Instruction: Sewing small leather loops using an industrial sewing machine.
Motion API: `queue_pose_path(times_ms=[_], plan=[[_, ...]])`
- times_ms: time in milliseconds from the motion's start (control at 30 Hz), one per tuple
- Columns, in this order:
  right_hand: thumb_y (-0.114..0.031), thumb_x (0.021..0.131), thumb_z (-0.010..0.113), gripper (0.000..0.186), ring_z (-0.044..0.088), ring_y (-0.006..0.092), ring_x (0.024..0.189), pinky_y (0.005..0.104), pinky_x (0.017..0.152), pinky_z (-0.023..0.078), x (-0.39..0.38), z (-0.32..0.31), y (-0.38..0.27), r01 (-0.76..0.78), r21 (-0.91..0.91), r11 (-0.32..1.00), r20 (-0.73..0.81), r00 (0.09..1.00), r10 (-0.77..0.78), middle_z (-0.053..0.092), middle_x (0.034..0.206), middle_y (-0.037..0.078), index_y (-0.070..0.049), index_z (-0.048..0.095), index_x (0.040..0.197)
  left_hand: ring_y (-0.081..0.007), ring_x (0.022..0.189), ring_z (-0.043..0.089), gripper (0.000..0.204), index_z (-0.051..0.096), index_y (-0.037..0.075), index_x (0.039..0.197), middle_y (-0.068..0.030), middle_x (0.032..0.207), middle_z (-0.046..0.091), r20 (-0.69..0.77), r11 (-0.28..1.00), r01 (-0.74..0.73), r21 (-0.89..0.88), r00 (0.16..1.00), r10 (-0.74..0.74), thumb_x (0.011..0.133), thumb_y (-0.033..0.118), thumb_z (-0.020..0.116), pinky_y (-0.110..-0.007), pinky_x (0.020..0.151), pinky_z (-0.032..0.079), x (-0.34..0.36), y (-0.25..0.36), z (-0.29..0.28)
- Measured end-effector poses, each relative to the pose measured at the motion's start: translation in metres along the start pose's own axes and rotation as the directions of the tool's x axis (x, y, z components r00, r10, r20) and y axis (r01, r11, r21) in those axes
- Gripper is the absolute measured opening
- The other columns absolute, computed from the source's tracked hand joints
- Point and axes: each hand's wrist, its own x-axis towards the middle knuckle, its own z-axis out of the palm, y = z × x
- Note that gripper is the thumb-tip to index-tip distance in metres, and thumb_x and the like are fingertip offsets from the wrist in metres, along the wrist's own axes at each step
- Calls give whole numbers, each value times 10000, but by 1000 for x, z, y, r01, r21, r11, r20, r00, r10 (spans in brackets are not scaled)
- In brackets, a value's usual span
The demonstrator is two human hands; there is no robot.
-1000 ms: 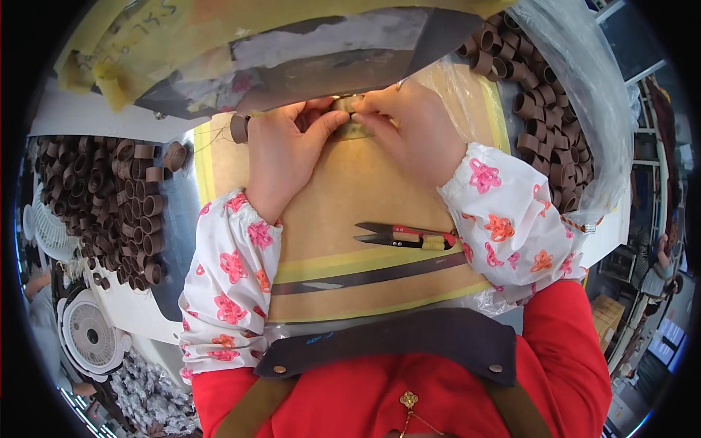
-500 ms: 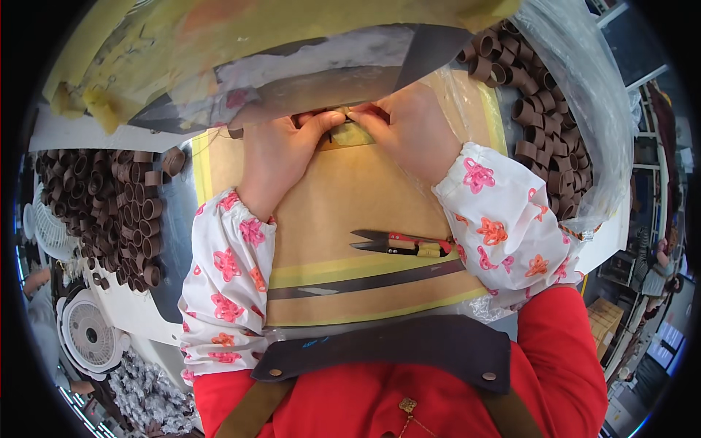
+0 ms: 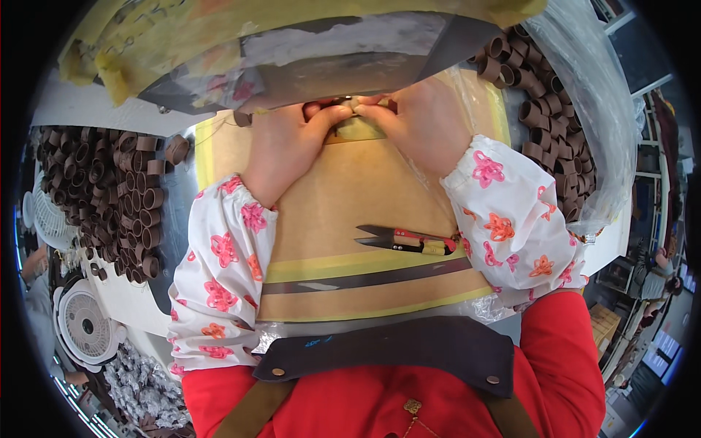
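Observation:
Beneath the front of a large machine head (image 3: 328,62), patched with yellow tape and grey film, my two hands meet with thumbs nearly touching. My left hand (image 3: 288,142) is closed in a pinch, and so is my right hand (image 3: 420,124) just beside it. What they pinch is mostly hidden by the fingers and the machine. A pale yellow patch (image 3: 359,130) shows right under the thumbs. Thread snips (image 3: 406,239) with dark blades and red and yellow handles lie on the brown-covered work surface (image 3: 350,197), near my right sleeve.
A heap of short brown tubes (image 3: 109,197) covers the left side, with one loose brown tube (image 3: 177,150) at its edge. More brown tubes (image 3: 548,124) are piled at right beside clear plastic sheeting (image 3: 599,109). A white fan (image 3: 87,325) stands at lower left.
The view has shifted slightly. My thumbs have come closer together under the machine, and both hands stay pinched. The snips lie in the same place on the work surface.

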Motion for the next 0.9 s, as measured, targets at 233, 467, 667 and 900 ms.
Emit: queue_pose_path(times_ms=[233, 467, 667, 900], plan=[[-156, 707, 600, 98, 568, 268, 701, 374, 608, 445, -1, -1, 0, -11, -19, 1000, 4, 1000, 11, 561, 705, 70, -71, 553, 690, -10, 549, 436, 260, 626, -26, 817, 52, 590, 519, -4, 1000, 3, 24, 1000, -3, 768, 226, 672, -184, 496, 361, 0, 3, 3], [-150, 706, 599, 90, 564, 263, 694, 372, 611, 448, -3, 3, 3, 21, -16, 1000, -47, 999, -21, 561, 708, 65, -73, 556, 692, 1, 557, 433, 258, 619, -23, 828, 56, 603, 520, 4, 999, 1, 38, 1000, -2, 761, 218, 681, -164, 500, 353, 2, 6, 4], [-181, 711, 670, 173, 502, 192, 525, 316, 507, 393, -4, 6, 10, 98, 14, 995, -130, 987, -96, 503, 532, 72, -26, 657, 785, -2, 557, 409, 287, 607, -18, 848, 63, 604, 490, 38, 999, 46, -9, 998, -46, 768, 249, 676, -164, 499, 340, 4, 0, 5], [-149, 737, 649, 148, 465, 133, 508, 276, 461, 377, -10, -6, 0, 11, 279, 960, 116, 992, -45, 499, 597, 39, -19, 581, 753, -116, 445, 416, 287, 587, 4, 719, -14, 504, 448, 201, 987, -151, 63, 970, 135, 698, 268, 696, -252, 460, 359, 1, 6, -15]])
